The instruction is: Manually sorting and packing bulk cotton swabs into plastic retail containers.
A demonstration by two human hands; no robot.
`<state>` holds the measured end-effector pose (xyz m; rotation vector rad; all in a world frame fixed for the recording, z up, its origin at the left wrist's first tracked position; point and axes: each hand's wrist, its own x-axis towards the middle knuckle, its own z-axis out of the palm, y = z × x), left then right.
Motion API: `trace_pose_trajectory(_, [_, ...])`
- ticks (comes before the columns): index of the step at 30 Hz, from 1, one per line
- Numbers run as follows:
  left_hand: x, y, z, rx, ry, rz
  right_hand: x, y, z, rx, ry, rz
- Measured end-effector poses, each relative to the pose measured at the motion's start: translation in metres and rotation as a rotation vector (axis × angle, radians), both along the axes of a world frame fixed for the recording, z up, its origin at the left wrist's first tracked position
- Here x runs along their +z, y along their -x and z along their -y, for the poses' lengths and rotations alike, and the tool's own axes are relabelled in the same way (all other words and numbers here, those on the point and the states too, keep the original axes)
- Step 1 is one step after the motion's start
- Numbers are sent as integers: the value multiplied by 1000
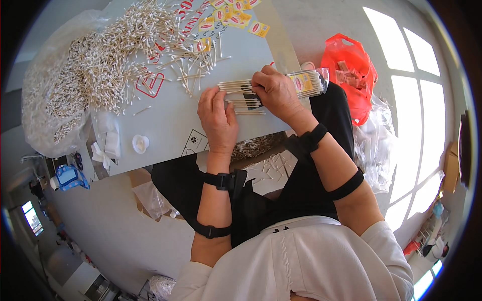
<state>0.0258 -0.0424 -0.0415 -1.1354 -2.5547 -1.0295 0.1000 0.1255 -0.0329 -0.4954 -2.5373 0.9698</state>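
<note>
At the far left, a clear plastic bag (37, 95) spills a heap of cotton swabs (108, 70) onto the pale tabletop (173, 120); a small white cup-shaped piece (140, 144) sits near the front edge, and printed yellow labels (258, 28) lie scattered toward the far side. Next comes the left hand (218, 120), its fingers bent and its thumb spread a little apart, fingertips at the left ends of the row of swabs (235, 86); I cannot tell whether they pinch any. That row lies between the two hands near the front of the table, its long axis running almost side to side, the right end slightly farther from the body. White tips face left (the other ends disappear under the right hand). A few more swabs (246, 104) lie nearly parallel, closer to the person. The right hand (276, 93) has curled fingers over the row's right end, its exact grip hidden. Just beyond it, a clear packet (307, 83) with a yellow label shows swab tips pointing right. Good handling here, I judge, means evening the tips with light fingertip pressure, keeping shafts parallel and avoiding squashed cotton.
</note>
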Motion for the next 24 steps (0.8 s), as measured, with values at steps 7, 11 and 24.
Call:
trace_pose_trajectory(7, [5,4,-3,5,-15,9,-3,-2,-1,25,-15,-49])
trace_pose_trajectory(11, [4,5,-2,3,13,-13,-5,-2,0,8,-61,-52])
trace_pose_trajectory(24, [13,11,-10,-84,200,-94,0,-2,-1,18,20,-28])
